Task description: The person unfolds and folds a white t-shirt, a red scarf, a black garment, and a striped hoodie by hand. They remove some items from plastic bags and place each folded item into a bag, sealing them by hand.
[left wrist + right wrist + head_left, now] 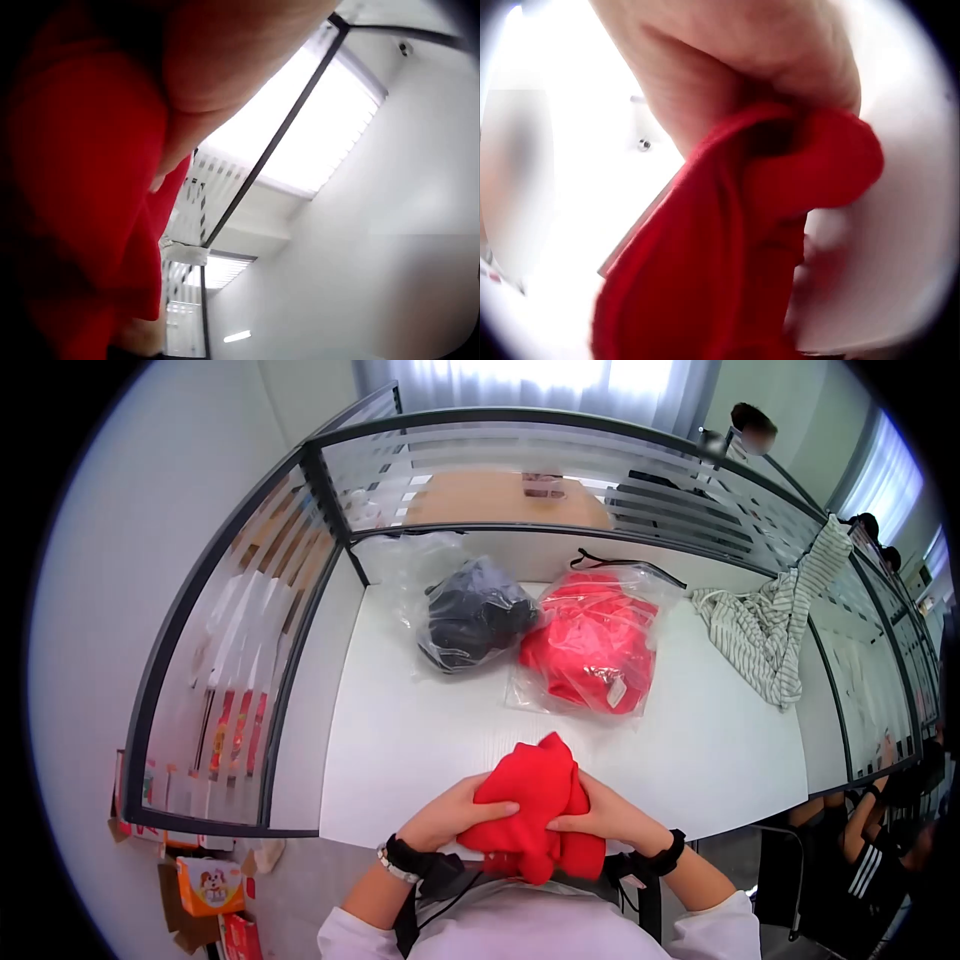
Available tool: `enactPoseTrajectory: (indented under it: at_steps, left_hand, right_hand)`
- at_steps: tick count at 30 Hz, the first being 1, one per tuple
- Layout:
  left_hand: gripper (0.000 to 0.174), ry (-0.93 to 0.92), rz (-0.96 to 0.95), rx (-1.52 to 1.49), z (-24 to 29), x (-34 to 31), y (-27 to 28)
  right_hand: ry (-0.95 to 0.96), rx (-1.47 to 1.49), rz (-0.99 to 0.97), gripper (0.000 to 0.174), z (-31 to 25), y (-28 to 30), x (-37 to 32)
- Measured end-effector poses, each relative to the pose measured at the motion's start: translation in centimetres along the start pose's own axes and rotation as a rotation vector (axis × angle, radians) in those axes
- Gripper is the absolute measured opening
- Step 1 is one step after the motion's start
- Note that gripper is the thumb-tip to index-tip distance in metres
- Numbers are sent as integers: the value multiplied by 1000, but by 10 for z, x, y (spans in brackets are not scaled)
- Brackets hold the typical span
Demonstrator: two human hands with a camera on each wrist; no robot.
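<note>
A bundled piece of red cloth (530, 800) is held between both hands at the front edge of the white desk, close to the person's body. The left hand (462, 812) grips its left side, thumb lying across the front. On the other side, the right hand (608, 816) holds it with the thumb pressed on the cloth; most fingers of both hands are hidden behind it. The right wrist view shows the cloth (697, 262) with a thick folded edge and a rolled part under the hand. In the left wrist view red cloth (90, 165) hangs beside the palm.
Toward the back of the desk (400, 750) lie a clear bag with dark cloth (470, 620) and a clear bag with red cloth (590, 645). Striped fabric (765, 630) drapes over the right partition. Framed panels (560, 425) enclose the desk. Boxes (212, 885) stand on the floor at left.
</note>
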State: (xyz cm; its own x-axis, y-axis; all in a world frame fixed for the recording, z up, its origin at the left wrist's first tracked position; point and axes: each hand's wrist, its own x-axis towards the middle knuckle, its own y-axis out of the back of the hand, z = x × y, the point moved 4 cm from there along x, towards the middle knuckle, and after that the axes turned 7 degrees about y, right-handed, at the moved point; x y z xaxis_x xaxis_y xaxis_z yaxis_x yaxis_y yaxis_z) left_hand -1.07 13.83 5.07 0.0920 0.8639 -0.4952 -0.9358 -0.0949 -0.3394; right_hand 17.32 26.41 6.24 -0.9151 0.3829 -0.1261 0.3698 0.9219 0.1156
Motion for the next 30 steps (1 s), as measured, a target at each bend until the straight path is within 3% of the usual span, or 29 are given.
enactPoseTrajectory:
  at_steps: [1,4,5,6,7,9,11,12,13,14,16,18,19,21,22,23,24,26,27,28,30]
  left_hand:
    - [51,16,-57,-66,4,-7,-5]
    - [45,47,-103,-38,20,-21,-31]
    - [44,-68,-46,72,29,-23,-38]
    - [44,-188,8,181,35,-24,-43]
    - [44,-211,-32,188,40,-24,-54]
    - [44,-366,85,-14,48,-26,-62]
    - [45,-476,178,127,49,-26,-60]
    - [45,-492,231,170,50,-30,-58]
    - [42,-504,262,182,47,-32,-54]
    - [39,-493,282,163,45,-34,-51]
    - [37,-463,320,156,36,-33,-45]
    - [34,-461,355,199,25,-29,-38]
    - [31,-453,393,240,20,-28,-34]
    - [28,-428,387,266,19,-34,-29]
    - [25,-397,374,296,20,-38,-27]
    - [23,-359,362,292,18,-46,-26]
    - [23,-352,354,289,11,-56,-20]
    - [18,-64,136,187,-23,-74,-5]
    - [18,27,77,198,-30,-87,-3]
    - [19,122,20,206,-38,-99,-3]
    - [22,259,53,210,-53,-109,0]
  right_hand:
    - [-43,284,-55,72,-4,-6,-2]
    - [-19,295,-163,64,-28,-15,-8]
    - [101,237,-125,58,-36,-16,-12]
    - [102,206,-96,58,-40,-10,-12]
    - [178,138,-22,58,-46,2,-12]
    - [353,-25,185,58,-75,36,-22]
    - [570,-321,681,60,-104,112,-49]
    - [718,52,798,57,-122,166,-69]
    - [780,267,885,56,-166,212,-84]
    - [1022,254,920,59,-199,254,-98]
    - [1123,577,826,62,-187,347,-135]
    - [798,366,1044,65,-125,378,-149]
    - [686,290,959,70,-84,382,-149]
    - [502,352,820,68,-37,314,-133]
    - [316,299,791,59,-37,263,-122]
    - [154,261,670,46,-23,227,-115]
    - [115,163,497,33,-17,182,-118]
    - [-229,80,-137,27,12,107,-140]
    - [-269,224,-485,29,26,72,-158]
    - [-522,386,-629,33,66,42,-189]
    - [-793,316,-542,40,159,-3,-263]
